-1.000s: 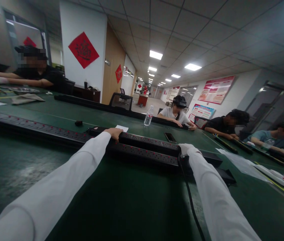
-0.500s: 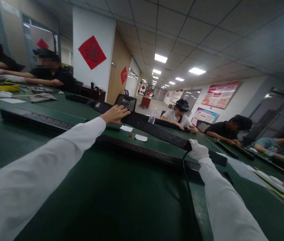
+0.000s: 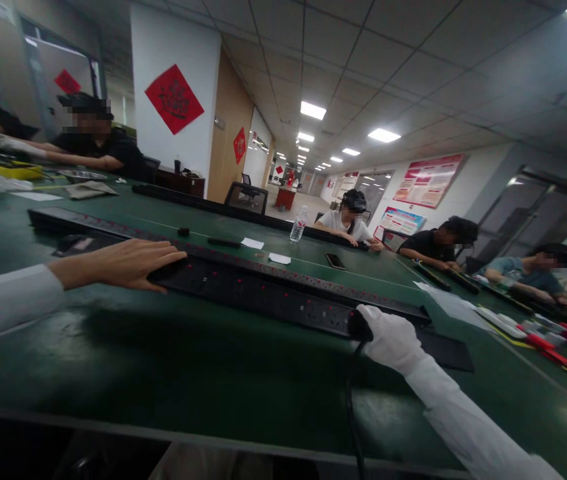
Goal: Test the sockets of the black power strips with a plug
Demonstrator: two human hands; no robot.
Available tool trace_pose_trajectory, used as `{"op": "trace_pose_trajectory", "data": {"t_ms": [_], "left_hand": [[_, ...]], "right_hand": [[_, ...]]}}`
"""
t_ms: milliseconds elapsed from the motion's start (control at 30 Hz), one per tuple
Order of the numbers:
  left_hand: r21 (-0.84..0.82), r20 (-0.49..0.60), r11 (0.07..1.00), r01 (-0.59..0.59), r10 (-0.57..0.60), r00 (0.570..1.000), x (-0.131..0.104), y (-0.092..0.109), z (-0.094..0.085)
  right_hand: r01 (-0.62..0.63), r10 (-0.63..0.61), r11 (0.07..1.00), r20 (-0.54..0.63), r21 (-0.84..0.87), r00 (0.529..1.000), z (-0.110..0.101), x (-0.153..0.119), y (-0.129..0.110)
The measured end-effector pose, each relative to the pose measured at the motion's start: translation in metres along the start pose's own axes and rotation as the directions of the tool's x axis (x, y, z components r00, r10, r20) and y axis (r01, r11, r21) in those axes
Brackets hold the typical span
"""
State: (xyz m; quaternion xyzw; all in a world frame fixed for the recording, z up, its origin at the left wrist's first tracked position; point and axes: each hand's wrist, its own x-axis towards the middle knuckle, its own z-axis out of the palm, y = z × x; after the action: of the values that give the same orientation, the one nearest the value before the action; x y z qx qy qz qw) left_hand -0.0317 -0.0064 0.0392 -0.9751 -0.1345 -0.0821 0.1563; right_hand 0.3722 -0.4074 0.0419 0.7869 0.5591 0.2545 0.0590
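A long black power strip [image 3: 258, 300] with sockets and small red marks stretches between both hands, low over the near part of the table. My bare left hand [image 3: 121, 263] grips it on the left, fingers across the top and thumb at the front edge. In a white glove, my right hand [image 3: 388, 337] is closed around the right part, where a black cord [image 3: 351, 407] hangs over the table edge. Right behind lies a second similar power strip [image 3: 323, 280], partly covered by the first. Whether the held strip touches the table I cannot tell.
Beyond the strips lie a phone [image 3: 334, 261], white paper slips [image 3: 279, 259] and a small black block [image 3: 183, 231]. A water bottle [image 3: 298, 225] stands near a long black bar [image 3: 203, 207]. Co-workers sit around the green table [image 3: 243, 380]; red tools [image 3: 558, 353] lie at right.
Both hands have brought the held power strip nearer to me and lower, from beyond the second strip to this side of it. The phone and small block now show behind.
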Motion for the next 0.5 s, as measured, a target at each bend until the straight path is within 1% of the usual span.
{"op": "trace_pose_trajectory", "data": {"t_ms": [67, 133, 200, 300, 367, 433, 467, 500], "left_hand": [[-0.060, 0.067, 0.998, 0.022, -0.018, 0.998, -0.013, -0.001, 0.010], [-0.105, 0.111, 0.994, 0.042, -0.030, 0.993, -0.021, 0.000, 0.018], [-0.133, 0.149, 0.989, 0.064, -0.044, 0.988, -0.027, -0.001, 0.026], [-0.172, 0.215, 0.978, 0.117, -0.079, 0.973, -0.031, -0.008, 0.038], [-0.193, 0.242, 0.970, 0.150, -0.101, 0.965, -0.032, -0.014, 0.045], [-0.204, 0.241, 0.964, 0.168, -0.117, 0.964, -0.031, -0.016, 0.050], [-0.204, 0.220, 0.964, 0.168, -0.122, 0.968, -0.029, -0.015, 0.051], [-0.194, 0.159, 0.965, 0.177, -0.147, 0.976, -0.025, -0.012, 0.051]], "right_hand": [[-0.009, 0.007, 0.998, 0.039, 0.062, 0.999, 0.003, 0.000, -0.020], [0.008, -0.013, 0.995, 0.046, 0.095, 0.999, 0.005, 0.008, -0.033], [0.040, -0.046, 0.991, 0.044, 0.125, 0.998, 0.009, 0.023, -0.040], [0.102, -0.108, 0.977, 0.021, 0.189, 0.994, 0.016, 0.049, -0.043], [0.128, -0.126, 0.961, -0.025, 0.243, 0.992, 0.020, 0.062, -0.042], [0.129, -0.099, 0.944, -0.112, 0.305, 0.989, 0.022, 0.068, -0.040], [0.111, -0.053, 0.935, -0.178, 0.337, 0.983, 0.022, 0.067, -0.038], [0.091, 0.004, 0.924, -0.246, 0.372, 0.969, 0.021, 0.065, -0.035]]}}
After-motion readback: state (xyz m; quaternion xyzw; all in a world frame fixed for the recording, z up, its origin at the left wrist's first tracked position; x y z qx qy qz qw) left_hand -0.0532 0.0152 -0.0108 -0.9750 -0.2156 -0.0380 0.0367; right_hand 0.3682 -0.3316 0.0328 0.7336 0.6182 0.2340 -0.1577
